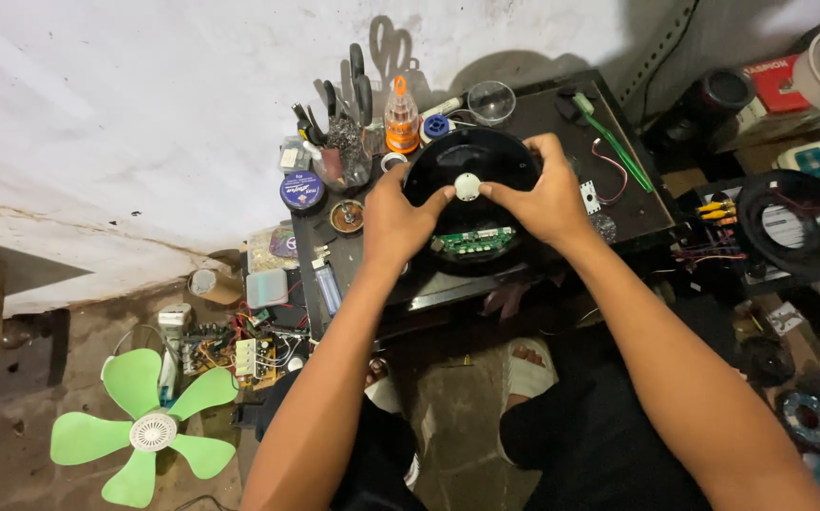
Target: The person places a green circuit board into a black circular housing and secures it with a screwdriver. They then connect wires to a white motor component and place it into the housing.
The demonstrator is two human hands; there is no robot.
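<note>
Just round blk housing (471, 166) w/ white knob (467, 186)

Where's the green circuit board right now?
In the head view, the green circuit board sits on the near edge of the round black housing, just below the white hub, between the left hand and right hand.

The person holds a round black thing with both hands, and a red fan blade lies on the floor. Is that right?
Not quite. The fan blade on the floor is green, not red, as the head view shows. Both the left hand and right hand do hold the round black housing.
</note>
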